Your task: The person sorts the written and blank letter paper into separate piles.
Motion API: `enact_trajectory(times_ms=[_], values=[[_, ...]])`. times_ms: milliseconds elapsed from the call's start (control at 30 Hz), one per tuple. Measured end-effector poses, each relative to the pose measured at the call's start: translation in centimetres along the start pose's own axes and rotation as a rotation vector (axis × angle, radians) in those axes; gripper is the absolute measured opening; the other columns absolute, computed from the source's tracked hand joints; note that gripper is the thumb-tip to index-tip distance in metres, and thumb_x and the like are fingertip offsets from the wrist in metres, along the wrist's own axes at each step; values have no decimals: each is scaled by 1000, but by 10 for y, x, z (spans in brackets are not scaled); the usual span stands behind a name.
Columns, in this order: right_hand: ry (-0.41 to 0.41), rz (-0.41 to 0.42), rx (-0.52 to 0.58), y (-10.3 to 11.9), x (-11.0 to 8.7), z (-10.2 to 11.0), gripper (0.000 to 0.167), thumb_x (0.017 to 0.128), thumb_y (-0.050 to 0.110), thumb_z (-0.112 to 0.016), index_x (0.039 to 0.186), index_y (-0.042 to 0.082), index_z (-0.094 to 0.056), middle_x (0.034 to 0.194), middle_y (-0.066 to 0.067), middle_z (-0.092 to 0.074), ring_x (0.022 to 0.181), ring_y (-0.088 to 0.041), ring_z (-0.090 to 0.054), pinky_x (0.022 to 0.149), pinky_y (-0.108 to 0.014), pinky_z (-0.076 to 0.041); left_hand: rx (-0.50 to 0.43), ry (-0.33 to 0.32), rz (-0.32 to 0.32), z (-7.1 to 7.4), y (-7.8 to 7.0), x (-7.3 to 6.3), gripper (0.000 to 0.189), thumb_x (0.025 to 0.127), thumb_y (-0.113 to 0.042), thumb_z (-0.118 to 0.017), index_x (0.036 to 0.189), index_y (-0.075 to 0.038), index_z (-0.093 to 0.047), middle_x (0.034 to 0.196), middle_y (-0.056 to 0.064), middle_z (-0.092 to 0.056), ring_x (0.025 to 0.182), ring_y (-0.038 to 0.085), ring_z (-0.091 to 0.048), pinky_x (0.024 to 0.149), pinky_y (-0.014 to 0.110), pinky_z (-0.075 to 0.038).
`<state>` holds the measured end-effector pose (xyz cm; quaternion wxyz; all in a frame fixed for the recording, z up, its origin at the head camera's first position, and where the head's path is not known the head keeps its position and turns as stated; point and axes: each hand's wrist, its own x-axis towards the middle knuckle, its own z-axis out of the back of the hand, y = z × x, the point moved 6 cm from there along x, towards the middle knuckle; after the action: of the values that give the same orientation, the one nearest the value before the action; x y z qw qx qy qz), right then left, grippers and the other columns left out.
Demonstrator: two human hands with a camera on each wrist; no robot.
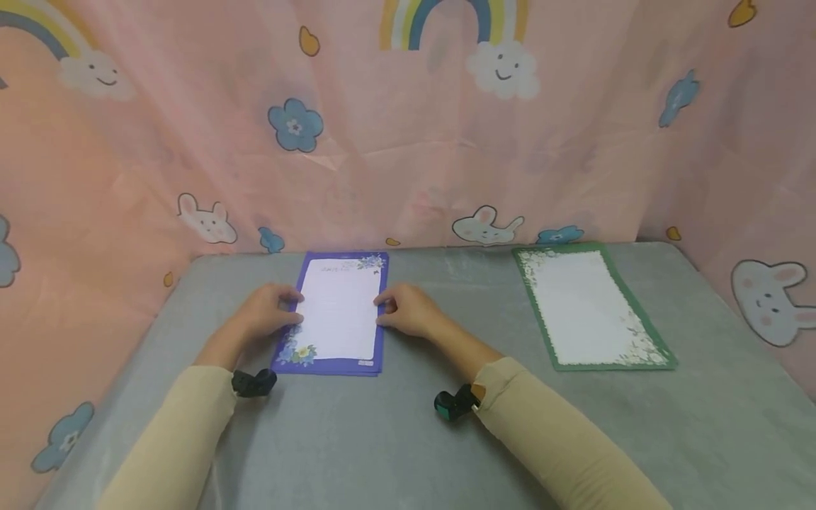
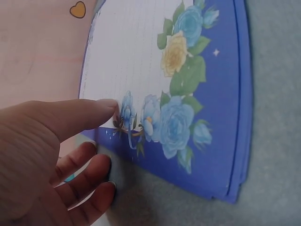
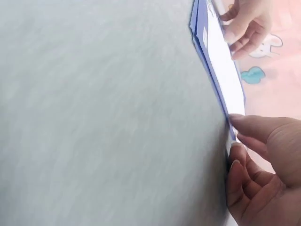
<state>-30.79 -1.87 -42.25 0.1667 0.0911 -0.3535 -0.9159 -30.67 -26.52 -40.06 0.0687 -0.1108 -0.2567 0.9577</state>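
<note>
A small stack of purple-bordered letter paper [image 1: 338,312] with blue flowers in its corners lies on the table left of centre. My left hand [image 1: 268,310] is at its left edge, and in the left wrist view the thumb [image 2: 101,110] lies over the sheet while the other fingers curl beside the edge. At the right edge my right hand [image 1: 408,310] pinches the paper; the thumb [image 3: 249,123] is on top in the right wrist view. The lower sheets stick out slightly at the near edge. How many there are, I cannot tell.
A green-bordered sheet of paper [image 1: 593,304] with white flowers lies to the right, apart from both hands. The grey cloth [image 1: 357,446] covers the table. A pink patterned curtain [image 1: 395,163] hangs behind and at both sides.
</note>
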Motion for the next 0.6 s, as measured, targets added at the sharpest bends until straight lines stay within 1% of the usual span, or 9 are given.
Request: enact_trajectory(times_ms=[100, 167, 233, 333, 400, 433, 500, 567, 600], values=[[-6, 19, -33, -6, -3, 4, 32, 91, 17, -74, 121, 7, -72, 91, -5, -66, 84, -15, -57, 77, -28, -47, 23, 6, -1, 2, 2, 3, 42, 92, -17, -70, 129, 2, -63, 137, 28, -59, 132, 47, -50, 113, 63, -36], [2, 33, -56, -11, -7, 8, 33, 91, 18, -74, 122, 6, -71, 92, -6, -67, 84, -15, -57, 79, -29, -48, 35, 8, 7, 3, 5, 5, 41, 93, -18, -70, 128, 2, -63, 136, 28, -59, 131, 47, -50, 112, 63, -37], [23, 36, -78, -15, -11, 13, 34, 92, 19, -73, 123, 5, -70, 92, -6, -67, 83, -15, -57, 78, -29, -48, 45, 11, 20, 4, 7, 6, 39, 94, -18, -67, 128, 2, -62, 135, 29, -60, 129, 48, -52, 110, 64, -39], [81, 29, -117, -21, -17, 21, 38, 93, 21, -71, 126, 3, -68, 94, -7, -67, 81, -15, -58, 76, -29, -49, 70, 20, 43, 6, 11, 6, 38, 98, -21, -62, 128, 2, -61, 134, 29, -60, 126, 47, -55, 107, 63, -42], [118, 23, -165, -26, -20, 28, 40, 94, 24, -71, 127, 3, -67, 98, -7, -68, 84, -15, -59, 78, -30, -51, 88, 26, 60, 8, 12, 6, 38, 101, -23, -59, 130, 2, -60, 135, 29, -59, 126, 47, -55, 106, 63, -44], [138, 23, -197, -28, -21, 31, 41, 94, 26, -72, 128, 4, -67, 101, -7, -68, 86, -16, -60, 81, -31, -52, 96, 28, 67, 9, 11, 6, 39, 101, -24, -58, 131, 1, -59, 137, 29, -58, 126, 47, -55, 106, 64, -44], [187, 32, -260, -33, -24, 38, 43, 93, 30, -73, 127, 5, -67, 108, -8, -70, 93, -18, -63, 87, -35, -54, 123, 28, 52, 11, 4, 6, 45, 101, -28, -59, 136, 0, -56, 140, 30, -55, 129, 49, -53, 106, 64, -44], [233, 60, -322, -37, -27, 45, 45, 92, 34, -74, 126, 5, -68, 113, -9, -71, 102, -20, -65, 94, -38, -54, 152, 33, 12, 14, -7, 8, 54, 99, -34, -62, 141, -1, -53, 144, 30, -52, 132, 50, -50, 107, 65, -42], [258, 73, -347, -38, -29, 49, 46, 92, 36, -74, 126, 5, -67, 115, -10, -71, 106, -22, -65, 97, -41, -53, 171, 35, -19, 15, -13, 8, 59, 98, -38, -63, 143, -1, -52, 146, 30, -52, 133, 49, -49, 108, 65, -41]])
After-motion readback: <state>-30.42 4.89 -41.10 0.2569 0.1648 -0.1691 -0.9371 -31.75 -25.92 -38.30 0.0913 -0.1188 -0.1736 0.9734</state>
